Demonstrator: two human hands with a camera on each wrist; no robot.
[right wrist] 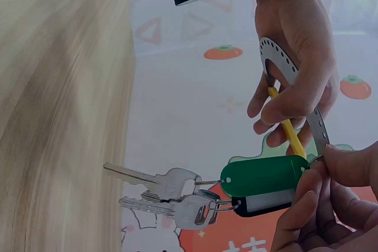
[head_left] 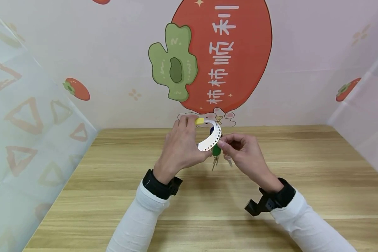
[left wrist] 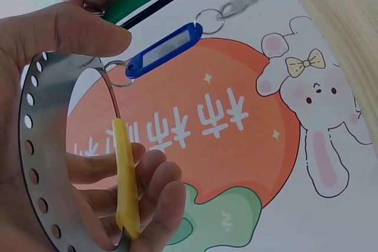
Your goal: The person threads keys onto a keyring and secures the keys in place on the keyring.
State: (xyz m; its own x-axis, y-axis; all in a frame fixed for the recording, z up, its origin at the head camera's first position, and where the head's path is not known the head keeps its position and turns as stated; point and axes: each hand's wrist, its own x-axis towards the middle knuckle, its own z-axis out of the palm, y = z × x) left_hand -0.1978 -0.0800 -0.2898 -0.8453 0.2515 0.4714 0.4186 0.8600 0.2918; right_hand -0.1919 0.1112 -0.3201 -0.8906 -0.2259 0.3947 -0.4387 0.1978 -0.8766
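Your left hand (head_left: pixel 183 141) grips the hoop (head_left: pixel 211 141) above the worktop (head_left: pixel 104 196), toward its far edge; your right hand (head_left: pixel 247 155) pinches the green tag (right wrist: pixel 263 176) by its end at the hoop's rim, keys (right wrist: pixel 171 183) dangling.

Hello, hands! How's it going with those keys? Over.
Left grip holds metal loop. Right grip pinches at green tag's end. Keys hang below. Blue tag close by, possibly in the way.
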